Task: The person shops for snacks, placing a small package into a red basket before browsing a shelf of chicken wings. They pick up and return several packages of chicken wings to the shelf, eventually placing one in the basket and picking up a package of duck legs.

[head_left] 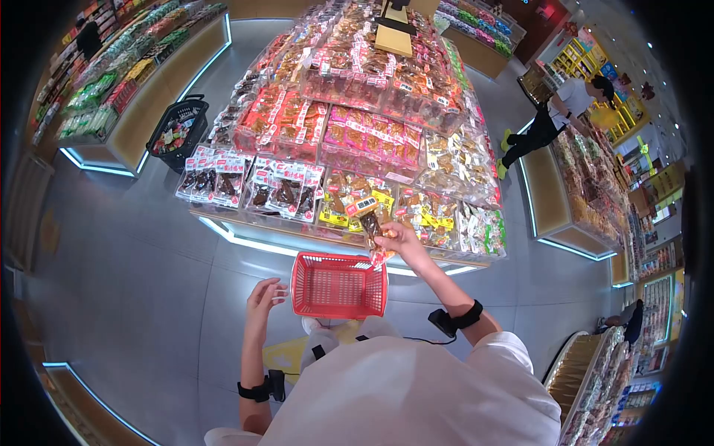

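My right hand (402,241) pinches a snack packet (371,226) by its side, in front of the display's lower edge. The packet is clear, with dark brown food inside and a pale label at its top. To the left of a red shopping basket (339,316) is my left hand (266,294), its fingers loosely bent and apart with nothing in them. The basket has latticed sides and no goods show inside it. Behind the held packet lie yellow-labelled packets (343,212) in a clear bin.
A tiered display of packaged snacks (290,123) rises in front of me. A dark basket with goods (178,134) stands on the floor to its left. At the right, a person in a white top (569,104) leans over another counter (554,197).
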Demonstrator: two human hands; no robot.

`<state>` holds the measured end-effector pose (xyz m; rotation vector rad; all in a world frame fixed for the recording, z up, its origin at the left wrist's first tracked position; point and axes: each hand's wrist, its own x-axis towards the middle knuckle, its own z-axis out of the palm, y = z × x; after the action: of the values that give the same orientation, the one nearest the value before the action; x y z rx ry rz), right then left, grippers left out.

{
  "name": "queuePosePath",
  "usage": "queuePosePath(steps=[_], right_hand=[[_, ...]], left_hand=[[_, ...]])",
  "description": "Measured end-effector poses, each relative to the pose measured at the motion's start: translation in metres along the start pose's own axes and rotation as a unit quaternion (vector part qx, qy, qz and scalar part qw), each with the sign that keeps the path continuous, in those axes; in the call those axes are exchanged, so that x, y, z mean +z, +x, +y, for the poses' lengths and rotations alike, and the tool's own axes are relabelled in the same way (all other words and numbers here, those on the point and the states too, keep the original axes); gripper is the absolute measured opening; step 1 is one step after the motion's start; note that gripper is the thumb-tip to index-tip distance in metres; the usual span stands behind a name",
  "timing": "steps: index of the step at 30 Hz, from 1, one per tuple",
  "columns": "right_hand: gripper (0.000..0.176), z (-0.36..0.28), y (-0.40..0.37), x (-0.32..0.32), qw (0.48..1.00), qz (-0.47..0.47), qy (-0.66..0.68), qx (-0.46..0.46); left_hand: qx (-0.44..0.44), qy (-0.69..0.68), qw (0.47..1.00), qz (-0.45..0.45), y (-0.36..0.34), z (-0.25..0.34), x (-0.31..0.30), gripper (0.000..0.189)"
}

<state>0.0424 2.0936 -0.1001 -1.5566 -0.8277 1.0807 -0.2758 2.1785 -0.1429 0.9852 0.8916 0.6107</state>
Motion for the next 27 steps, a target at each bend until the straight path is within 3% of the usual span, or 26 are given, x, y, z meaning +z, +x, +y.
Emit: queuePosePath(steps=[1, 5, 7, 9, 13, 15, 17, 19, 20, 21, 23, 25, 26, 27], right_hand=[[0.030, -0.024, 0.002, -0.006, 1.000, 0.020, -0.003, 0.023], [0.031, -0.061, 0.059, -0.066, 0.982, 0.093, -0.145, -0.075], [0.032, -0.099, 0.076, -0.098, 0.981, 0.098, -0.142, -0.084], [0.031, -0.118, 0.102, -0.140, 0.963, 0.149, -0.196, -0.106], [0.033, -0.162, 0.145, -0.194, 0.921, 0.229, -0.310, -0.055], [0.034, -0.139, 0.210, -0.255, 0.963, 0.141, -0.208, -0.092], [0.034, -0.149, 0.236, -0.277, 0.971, 0.118, -0.195, -0.077], [0.018, -0.129, 0.281, -0.314, 0.931, 0.193, -0.288, -0.110], [0.018, -0.128, 0.287, -0.318, 0.950, 0.203, -0.207, -0.118], [0.026, -0.122, 0.304, -0.334, 0.949, 0.180, -0.224, -0.133], [0.038, -0.120, 0.324, -0.355, 0.983, 0.107, -0.144, -0.033], [0.039, -0.122, 0.340, -0.359, 0.986, 0.106, -0.119, -0.046], [0.042, -0.121, 0.356, -0.370, 0.990, 0.036, -0.131, -0.034], [0.045, -0.130, 0.357, -0.366, 0.989, 0.031, -0.134, -0.045]], left_hand=[[-0.004, 0.001, 1.000, 0.025, -0.006, -0.002, -0.009, 0.026], [0.004, -0.007, 0.998, 0.069, -0.008, -0.009, -0.022, 0.026], [-0.002, -0.005, 0.997, 0.076, -0.003, -0.005, -0.015, 0.025], [0.000, 0.002, 0.999, 0.053, 0.011, 0.000, 0.001, 0.024], [0.023, 0.010, 1.000, -0.001, 0.062, -0.004, 0.041, 0.024], [0.032, 0.046, 0.998, -0.007, 0.095, -0.009, 0.069, 0.026], [0.026, 0.042, 0.998, -0.031, 0.132, -0.013, 0.106, 0.026], [0.018, 0.040, 0.998, -0.046, 0.162, -0.009, 0.149, 0.026], [0.004, 0.035, 0.998, -0.057, 0.172, -0.011, 0.176, 0.026], [0.006, 0.034, 0.997, -0.063, 0.183, -0.016, 0.200, 0.026], [0.000, 0.042, 0.997, -0.067, 0.198, -0.017, 0.235, 0.025], [-0.010, 0.021, 0.997, -0.068, 0.196, -0.011, 0.260, 0.023], [-0.023, 0.030, 0.998, -0.059, 0.194, -0.015, 0.268, 0.022], [-0.029, 0.037, 0.998, -0.051, 0.197, -0.019, 0.276, 0.021]])
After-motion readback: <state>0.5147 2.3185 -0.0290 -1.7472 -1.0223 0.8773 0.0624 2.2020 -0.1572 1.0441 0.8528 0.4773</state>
